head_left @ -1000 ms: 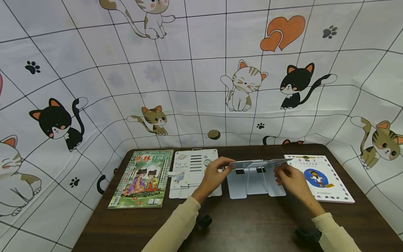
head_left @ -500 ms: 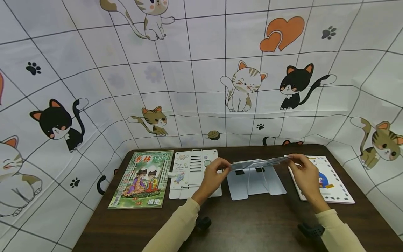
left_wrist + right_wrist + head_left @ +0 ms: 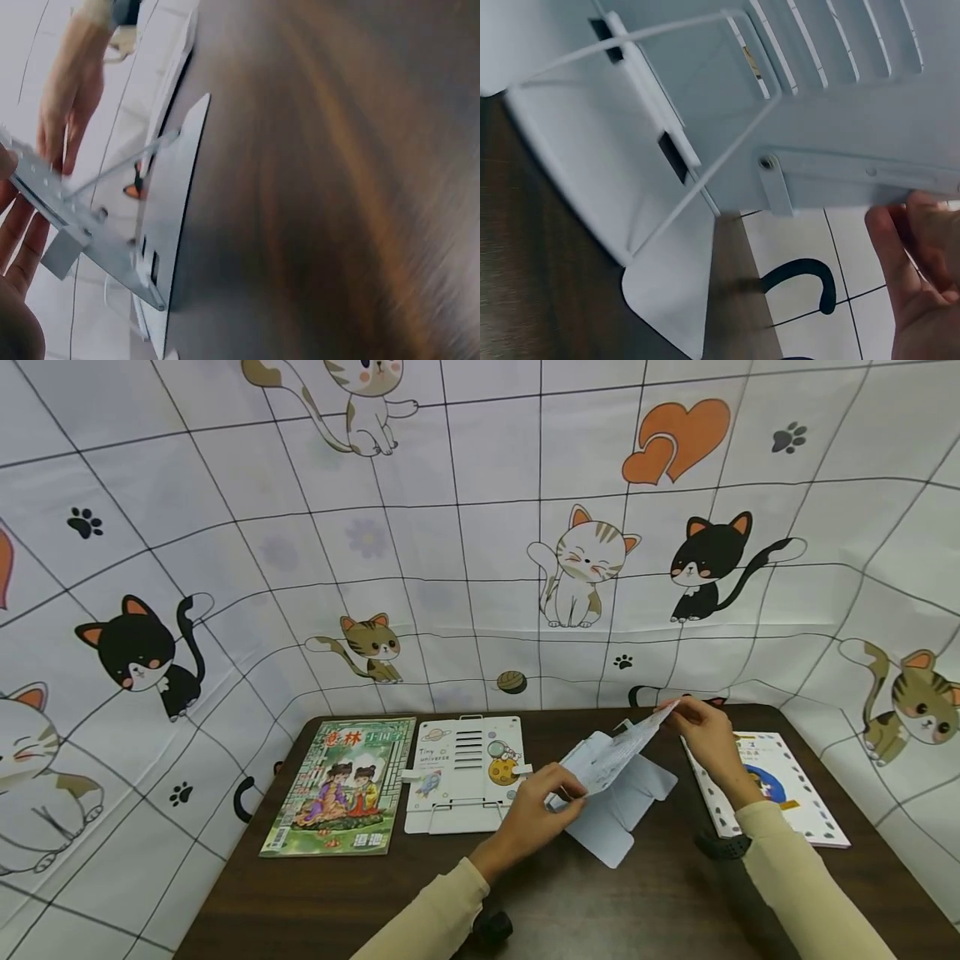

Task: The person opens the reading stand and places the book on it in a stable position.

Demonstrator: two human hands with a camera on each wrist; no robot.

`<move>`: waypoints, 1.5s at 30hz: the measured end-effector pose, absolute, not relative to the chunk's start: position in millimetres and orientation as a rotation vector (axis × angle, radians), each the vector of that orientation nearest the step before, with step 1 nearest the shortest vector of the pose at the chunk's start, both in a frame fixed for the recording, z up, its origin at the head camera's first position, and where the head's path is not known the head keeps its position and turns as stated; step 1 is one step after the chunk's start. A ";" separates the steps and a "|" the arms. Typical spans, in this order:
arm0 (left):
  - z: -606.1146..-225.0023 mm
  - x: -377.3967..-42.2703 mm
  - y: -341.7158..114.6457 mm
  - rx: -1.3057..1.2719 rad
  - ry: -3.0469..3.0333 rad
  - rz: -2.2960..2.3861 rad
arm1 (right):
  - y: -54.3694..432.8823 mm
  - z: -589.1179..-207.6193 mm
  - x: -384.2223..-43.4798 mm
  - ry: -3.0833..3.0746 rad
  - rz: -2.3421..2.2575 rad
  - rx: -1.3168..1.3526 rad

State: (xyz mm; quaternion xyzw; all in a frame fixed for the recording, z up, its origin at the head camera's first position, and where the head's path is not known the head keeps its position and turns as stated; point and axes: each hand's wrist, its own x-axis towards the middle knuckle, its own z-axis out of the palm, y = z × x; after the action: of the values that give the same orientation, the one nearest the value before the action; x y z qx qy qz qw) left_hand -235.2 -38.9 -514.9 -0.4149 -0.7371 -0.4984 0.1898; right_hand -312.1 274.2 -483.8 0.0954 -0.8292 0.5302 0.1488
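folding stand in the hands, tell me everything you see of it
The folding stand is pale grey and looks metallic. It is open, its slotted panel leaning over a flat base, with a wire brace. It is askew between the white book and decorated stand. The left hand and right hand pinch the panel's opposite sides. Whether the base touches the table is unclear.

Plain cream long sleeves [image 3: 813, 889]; black device [image 3: 492, 928] below each cuff [image 3: 472, 881].
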 end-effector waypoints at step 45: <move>-448.7 -324.2 17.5 -0.839 -2.714 -1.445 | 191.3 -474.0 -155.2 -2.358 1.252 0.478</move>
State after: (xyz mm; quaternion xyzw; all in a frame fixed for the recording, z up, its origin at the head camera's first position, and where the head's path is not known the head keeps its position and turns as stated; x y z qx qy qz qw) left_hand -324.2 17.5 -448.7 -0.2633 -0.8512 -0.4534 -0.0227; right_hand -155.2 191.3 -474.0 0.1723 -0.8494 0.4510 0.2132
